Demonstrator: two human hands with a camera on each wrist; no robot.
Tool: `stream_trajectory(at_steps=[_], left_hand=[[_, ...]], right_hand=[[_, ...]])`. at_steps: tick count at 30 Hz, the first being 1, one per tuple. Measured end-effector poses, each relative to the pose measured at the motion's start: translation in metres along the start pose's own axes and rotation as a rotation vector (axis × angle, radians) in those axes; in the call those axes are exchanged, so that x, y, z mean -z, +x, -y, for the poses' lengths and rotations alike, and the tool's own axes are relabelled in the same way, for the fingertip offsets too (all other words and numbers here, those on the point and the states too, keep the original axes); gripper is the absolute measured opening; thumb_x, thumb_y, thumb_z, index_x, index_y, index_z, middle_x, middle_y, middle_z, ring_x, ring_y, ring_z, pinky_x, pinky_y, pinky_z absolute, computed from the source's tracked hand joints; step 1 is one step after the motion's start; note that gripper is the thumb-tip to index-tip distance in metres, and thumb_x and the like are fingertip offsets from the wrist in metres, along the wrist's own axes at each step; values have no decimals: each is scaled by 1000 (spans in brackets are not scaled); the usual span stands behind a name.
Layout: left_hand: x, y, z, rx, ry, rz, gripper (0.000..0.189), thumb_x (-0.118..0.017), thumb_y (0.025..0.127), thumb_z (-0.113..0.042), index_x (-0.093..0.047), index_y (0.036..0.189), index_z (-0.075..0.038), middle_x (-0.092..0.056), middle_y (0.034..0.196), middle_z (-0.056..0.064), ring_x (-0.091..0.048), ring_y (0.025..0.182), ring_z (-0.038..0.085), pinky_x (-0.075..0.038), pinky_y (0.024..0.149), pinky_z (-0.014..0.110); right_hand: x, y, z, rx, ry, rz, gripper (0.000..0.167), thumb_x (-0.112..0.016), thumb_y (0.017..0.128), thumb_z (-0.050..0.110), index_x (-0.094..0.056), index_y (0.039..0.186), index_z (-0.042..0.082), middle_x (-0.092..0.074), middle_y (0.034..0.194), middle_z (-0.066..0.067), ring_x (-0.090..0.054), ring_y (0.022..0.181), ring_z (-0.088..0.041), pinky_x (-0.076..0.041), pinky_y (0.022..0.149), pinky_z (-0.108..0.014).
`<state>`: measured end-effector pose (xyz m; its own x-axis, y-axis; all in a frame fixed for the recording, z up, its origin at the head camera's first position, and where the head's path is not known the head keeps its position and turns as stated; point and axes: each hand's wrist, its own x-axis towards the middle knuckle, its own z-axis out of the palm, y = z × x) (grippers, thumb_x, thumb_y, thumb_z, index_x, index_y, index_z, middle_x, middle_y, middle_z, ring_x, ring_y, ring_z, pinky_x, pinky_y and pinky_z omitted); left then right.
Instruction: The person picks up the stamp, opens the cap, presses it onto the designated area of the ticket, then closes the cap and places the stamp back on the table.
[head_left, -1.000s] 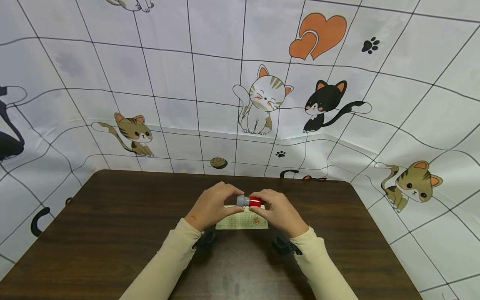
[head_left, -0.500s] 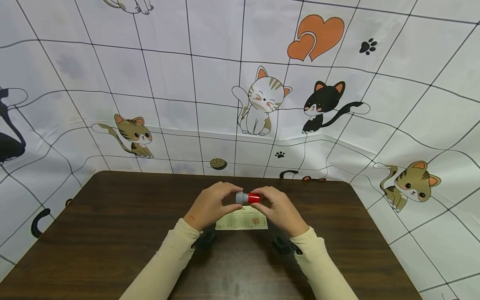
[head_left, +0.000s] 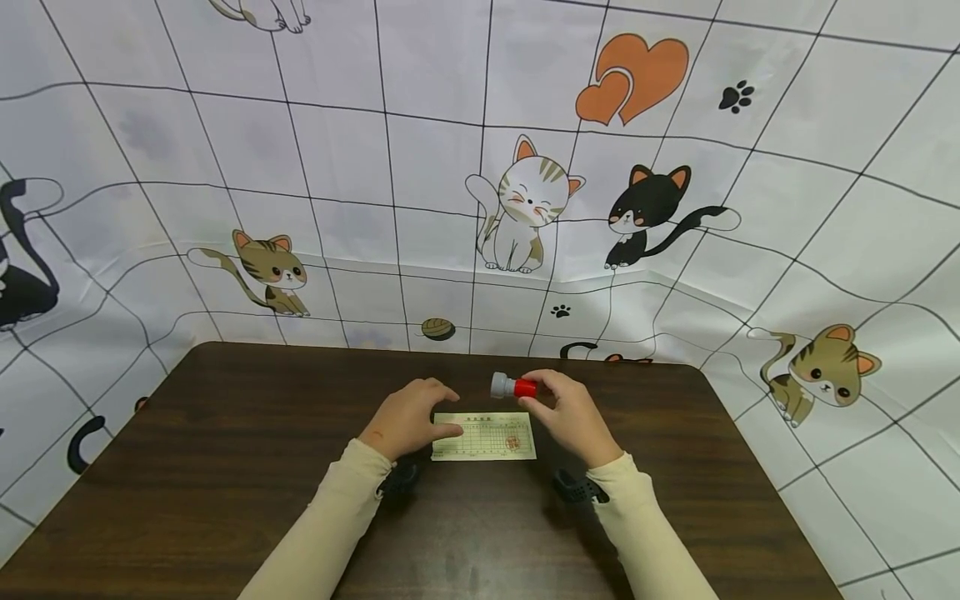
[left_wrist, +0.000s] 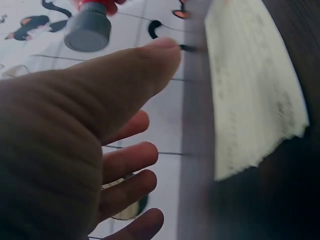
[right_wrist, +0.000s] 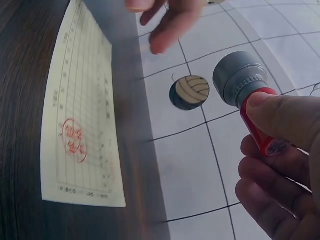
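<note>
My right hand (head_left: 573,418) pinches a small stamp (head_left: 502,385) by its red body, above the far side of the table. Its grey cap (right_wrist: 236,72) points left, toward my other hand. In the right wrist view the thumb lies along the red part, and a patterned end shows below it. My left hand (head_left: 405,423) holds nothing; its thumb and fingers are spread apart beside the paper. A pale yellow printed slip (head_left: 480,442) lies on the table between the hands, with a red round seal mark (right_wrist: 75,140) near its right end.
The dark brown wooden table (head_left: 225,467) spreads around the slip. Behind it and at both sides hangs a white sheet (head_left: 420,150) with a grid and printed cats. Dark straps (head_left: 577,487) sit at the wrists.
Both hands were on the stamp before. My left hand has let go of the grey cap and moved left and down; my right hand has drawn the stamp slightly right and up.
</note>
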<state>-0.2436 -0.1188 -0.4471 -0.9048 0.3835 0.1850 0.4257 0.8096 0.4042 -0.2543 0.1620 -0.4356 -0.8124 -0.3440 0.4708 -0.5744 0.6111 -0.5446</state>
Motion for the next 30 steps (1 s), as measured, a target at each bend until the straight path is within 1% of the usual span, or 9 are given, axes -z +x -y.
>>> stream_trajectory(at_steps=[4,10,16,21,23,25,28,30], left_hand=[[-9,-2,9,34,-1,49,51,-84,86,-45,-74,125,-14,-67,130,6,-62,123,30,-53,101,50],[-14,-2,17,41,-7,74,50,-86,82,-48,-76,121,-18,-67,128,4,-63,120,27,-54,99,50],[-17,0,20,43,16,93,51,-88,79,-51,-78,119,-20,-65,132,5,-62,123,28,-53,100,51],[-19,0,20,47,28,108,57,-89,76,-52,-78,120,-17,-64,136,7,-59,127,29,-52,103,50],[-20,0,20,46,26,108,57,-90,76,-50,-78,121,-16,-64,135,7,-60,125,29,-52,102,49],[-20,-1,20,45,14,102,56,-91,77,-46,-78,120,-14,-65,130,6,-61,120,28,-53,99,48],[-19,-1,19,42,2,94,52,-91,79,-42,-78,120,-12,-65,124,4,-63,111,26,-55,94,46],[-19,-1,18,39,-5,95,50,-90,80,-40,-78,120,-11,-66,122,4,-64,108,25,-55,92,45]], right_hand=[[-3,-1,-8,-26,-3,5,30,-82,90,12,-72,118,9,-73,103,-2,-60,81,-14,-53,72,-32],[-5,-2,-20,-99,-4,17,31,-83,89,13,-72,118,10,-70,96,-1,-52,75,-14,-46,68,-29],[-6,-3,-26,-142,4,31,30,-82,90,14,-72,118,10,-69,93,-1,-53,74,-14,-46,65,-29],[-7,-3,-27,-153,18,36,30,-82,90,14,-72,118,10,-70,93,-2,-55,74,-15,-48,66,-30],[-7,-3,-27,-154,21,36,30,-82,90,14,-72,118,10,-69,93,-2,-55,74,-15,-48,66,-29],[-7,-3,-27,-156,22,36,29,-82,90,13,-72,118,10,-69,91,-2,-55,73,-15,-48,65,-29],[-6,-3,-27,-161,25,42,29,-81,91,13,-72,117,9,-69,91,-2,-56,73,-15,-48,65,-29],[-5,-3,-28,-167,24,50,29,-81,91,13,-72,118,9,-69,91,-2,-57,74,-15,-49,65,-29]])
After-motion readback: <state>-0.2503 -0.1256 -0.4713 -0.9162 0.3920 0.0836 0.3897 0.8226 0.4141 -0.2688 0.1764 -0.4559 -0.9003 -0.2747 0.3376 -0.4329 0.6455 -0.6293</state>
